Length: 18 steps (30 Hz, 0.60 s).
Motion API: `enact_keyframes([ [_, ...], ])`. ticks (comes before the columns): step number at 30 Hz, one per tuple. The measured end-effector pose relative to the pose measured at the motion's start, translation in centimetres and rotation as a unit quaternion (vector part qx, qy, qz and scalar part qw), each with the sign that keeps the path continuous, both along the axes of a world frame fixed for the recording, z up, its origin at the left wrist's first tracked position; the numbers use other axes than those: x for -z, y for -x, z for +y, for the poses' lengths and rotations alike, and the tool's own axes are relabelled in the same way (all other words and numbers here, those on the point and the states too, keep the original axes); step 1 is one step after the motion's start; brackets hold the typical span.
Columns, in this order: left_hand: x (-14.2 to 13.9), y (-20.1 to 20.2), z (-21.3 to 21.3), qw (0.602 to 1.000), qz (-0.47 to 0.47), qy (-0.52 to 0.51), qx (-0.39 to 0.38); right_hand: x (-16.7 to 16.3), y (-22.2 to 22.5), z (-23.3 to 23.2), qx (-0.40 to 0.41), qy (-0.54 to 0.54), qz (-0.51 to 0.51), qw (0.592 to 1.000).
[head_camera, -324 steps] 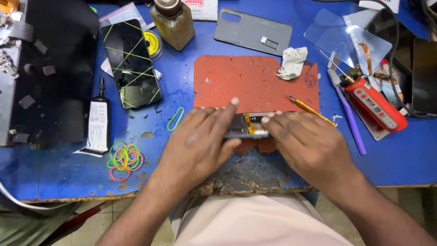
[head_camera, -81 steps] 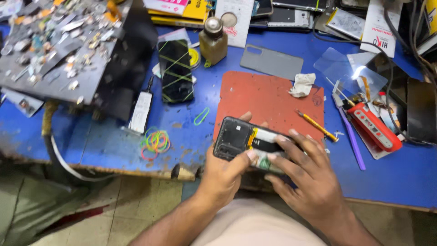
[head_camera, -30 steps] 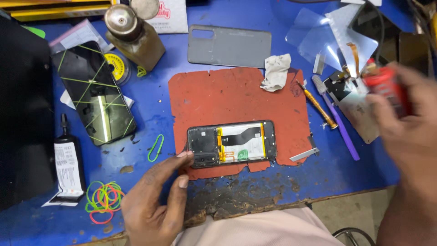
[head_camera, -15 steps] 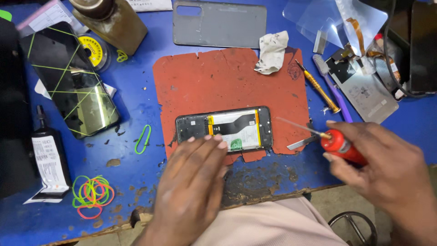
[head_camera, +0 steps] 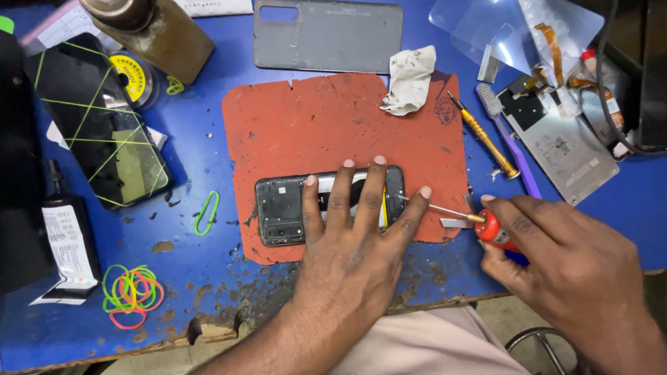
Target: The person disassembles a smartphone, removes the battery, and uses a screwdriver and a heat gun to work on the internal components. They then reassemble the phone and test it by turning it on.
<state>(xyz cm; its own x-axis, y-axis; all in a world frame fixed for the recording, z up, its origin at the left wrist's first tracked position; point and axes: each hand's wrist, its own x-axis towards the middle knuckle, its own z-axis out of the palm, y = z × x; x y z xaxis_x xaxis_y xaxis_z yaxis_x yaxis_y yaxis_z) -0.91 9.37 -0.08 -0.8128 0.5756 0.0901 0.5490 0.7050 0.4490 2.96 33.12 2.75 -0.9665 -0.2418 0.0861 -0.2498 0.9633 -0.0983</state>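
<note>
Opened phone (head_camera: 292, 212), back cover off, lies face down on the red mat (head_camera: 326, 125) near the front edge of the bench (head_camera: 208, 173), long side parallel to that edge. Insides exposed upward, so the parts can be reached from above.

Left hand (head_camera: 347, 243) lies flat over the phone's right half, fingers spread, pressing it to the mat; reads as bracing so the body does not slide under the tool.

Right hand (head_camera: 563, 257) is closed round the red handle of a screwdriver (head_camera: 479, 222), just off the mat's right edge. Shaft held low and nearly level, tip at the phone's right end beside the left little finger.

Grey back cover (head_camera: 326, 35) lies at the rear edge, out of the way. Crumpled rag (head_camera: 410, 80) on the mat's rear right corner. Yellow screwdriver (head_camera: 483, 135) and purple toothbrush (head_camera: 511, 149) lie to the right, within reach. A second phone (head_camera: 97, 118), banded with green elastic, sits toward the left edge; loose rubber bands (head_camera: 132, 295) near the front left corner.
</note>
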Motion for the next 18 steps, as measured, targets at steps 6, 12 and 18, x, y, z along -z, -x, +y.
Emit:
enact_keyframes([
  [6, 0.37, -0.56, 0.36, 1.000, 0.001, 0.029, -0.004, 0.19, 0.07, 0.55, -0.022, -0.007, -0.013, 1.000],
  [12, 0.60, -0.79, 0.58, 0.999, -0.013, 0.036, -0.006, 0.17, 0.02, 0.20, -0.023, -0.016, 0.012, 1.000],
  [18, 0.70, -0.82, 0.57, 0.999, -0.026, 0.036, 0.008, 0.03, 0.12, 0.32, -0.027, -0.026, 0.004, 0.999],
])
